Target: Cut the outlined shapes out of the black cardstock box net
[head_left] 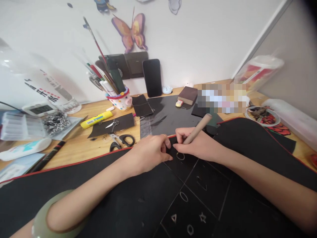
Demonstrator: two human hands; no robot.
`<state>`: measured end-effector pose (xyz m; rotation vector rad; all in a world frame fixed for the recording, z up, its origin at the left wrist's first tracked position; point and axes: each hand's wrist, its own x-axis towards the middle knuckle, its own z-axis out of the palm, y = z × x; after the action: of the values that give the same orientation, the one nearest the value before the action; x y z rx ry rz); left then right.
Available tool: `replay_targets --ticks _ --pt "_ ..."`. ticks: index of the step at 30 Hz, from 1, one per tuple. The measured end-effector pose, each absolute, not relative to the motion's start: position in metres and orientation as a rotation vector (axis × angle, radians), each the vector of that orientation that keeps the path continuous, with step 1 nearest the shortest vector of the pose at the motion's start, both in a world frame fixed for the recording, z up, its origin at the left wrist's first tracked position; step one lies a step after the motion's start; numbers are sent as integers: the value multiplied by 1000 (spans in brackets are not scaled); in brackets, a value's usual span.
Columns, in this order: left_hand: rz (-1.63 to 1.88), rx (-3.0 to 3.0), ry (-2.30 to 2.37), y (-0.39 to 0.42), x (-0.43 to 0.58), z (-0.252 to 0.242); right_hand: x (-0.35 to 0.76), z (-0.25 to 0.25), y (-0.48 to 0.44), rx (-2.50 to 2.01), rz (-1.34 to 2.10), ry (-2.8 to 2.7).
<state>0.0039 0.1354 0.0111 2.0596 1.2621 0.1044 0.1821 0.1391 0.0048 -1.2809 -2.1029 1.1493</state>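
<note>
My right hand (195,145) is closed around a thick beige pen (198,129), its upper end leaning to the right. The pen's tip is hidden by my fingers. Below them spreads a black sheet with red edging (128,201), marked with pale straight lines. Small outlined shapes sit between the lines: a circle (180,156) beside my right fingers, an oval (184,197), a triangle (174,218), a star (202,217) and a hexagon (190,229). My left hand (151,152) rests on the sheet near its far edge, thumb and forefinger apart, holding nothing visible.
Beyond the sheet, scissors (121,141), a yellow glue stick (96,119) and a decorated brush cup (121,99) occupy the wooden table. A phone (152,77) leans against the wall. A bottle (49,82) stands left; a plastic cup (260,71) tilts at the right.
</note>
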Motion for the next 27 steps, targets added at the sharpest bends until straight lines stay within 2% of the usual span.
replay_targets --ticks 8,15,27 --pt "151 2066 1318 133 7 9 182 -2 137 -1219 1105 -2113" --pt "172 2101 1317 132 8 6 187 1 145 -1129 1346 -2160" --pt "153 2127 1328 132 9 5 187 -1 146 -1055 1277 -2207"
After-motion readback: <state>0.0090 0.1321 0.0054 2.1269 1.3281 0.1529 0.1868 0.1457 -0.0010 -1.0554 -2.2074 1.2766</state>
